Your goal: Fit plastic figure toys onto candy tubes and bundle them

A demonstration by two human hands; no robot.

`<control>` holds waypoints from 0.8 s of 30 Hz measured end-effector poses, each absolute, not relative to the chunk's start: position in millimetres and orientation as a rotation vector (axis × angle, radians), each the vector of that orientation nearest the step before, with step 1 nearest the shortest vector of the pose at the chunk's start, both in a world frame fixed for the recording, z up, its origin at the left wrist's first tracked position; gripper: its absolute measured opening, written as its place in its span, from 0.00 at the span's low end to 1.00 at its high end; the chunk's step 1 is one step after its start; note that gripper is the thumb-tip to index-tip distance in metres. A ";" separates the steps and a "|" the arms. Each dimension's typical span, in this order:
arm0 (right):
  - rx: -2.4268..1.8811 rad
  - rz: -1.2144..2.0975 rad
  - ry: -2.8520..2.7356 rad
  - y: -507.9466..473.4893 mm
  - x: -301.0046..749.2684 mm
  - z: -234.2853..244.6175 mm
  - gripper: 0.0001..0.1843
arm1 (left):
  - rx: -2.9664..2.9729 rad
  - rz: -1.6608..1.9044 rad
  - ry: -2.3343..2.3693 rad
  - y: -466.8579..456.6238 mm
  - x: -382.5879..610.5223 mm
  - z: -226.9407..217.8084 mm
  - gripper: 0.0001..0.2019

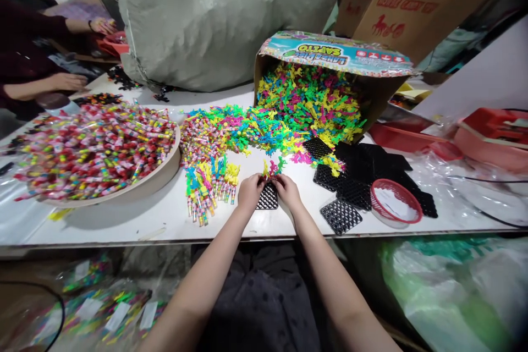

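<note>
My left hand (249,190) and my right hand (287,189) meet over a small black mesh tray (268,199) near the table's front edge. Both have their fingers pinched on small bright plastic figures (273,167) standing at the tray's far side. To the left of my left hand stands a cluster of candy tubes topped with coloured figures (209,184). A tipped cardboard box (335,61) behind spills a heap of neon plastic figures (297,110) across the white table (165,214).
A round tray of wrapped candy tubes (94,148) sits at the left. Black mesh trays (363,173) and a red basket (395,203) lie at the right. A large grey sack (223,16) stands behind. Another person's hands (70,81) work at the far left.
</note>
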State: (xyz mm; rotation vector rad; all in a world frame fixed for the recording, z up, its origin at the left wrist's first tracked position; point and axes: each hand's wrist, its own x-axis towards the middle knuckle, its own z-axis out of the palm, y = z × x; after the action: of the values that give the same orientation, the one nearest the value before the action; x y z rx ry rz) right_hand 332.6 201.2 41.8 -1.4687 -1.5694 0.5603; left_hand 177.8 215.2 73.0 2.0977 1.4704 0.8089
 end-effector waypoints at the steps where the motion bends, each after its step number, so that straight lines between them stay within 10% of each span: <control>1: -1.469 0.557 -1.568 201.1 332.6 41.1 0.12 | 2.099 0.809 1.467 215.1 177.8 73.4 0.08; 24: -1.541 0.512 -1.594 191.9 323.4 54.2 0.10 | 2.096 0.840 1.426 212.1 175.8 77.8 0.06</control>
State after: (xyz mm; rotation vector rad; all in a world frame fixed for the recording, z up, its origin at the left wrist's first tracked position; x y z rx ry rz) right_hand 323.4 191.9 54.2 -1.5413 -1.5943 0.5116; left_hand 175.8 212.1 77.8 2.0956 1.4260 0.8403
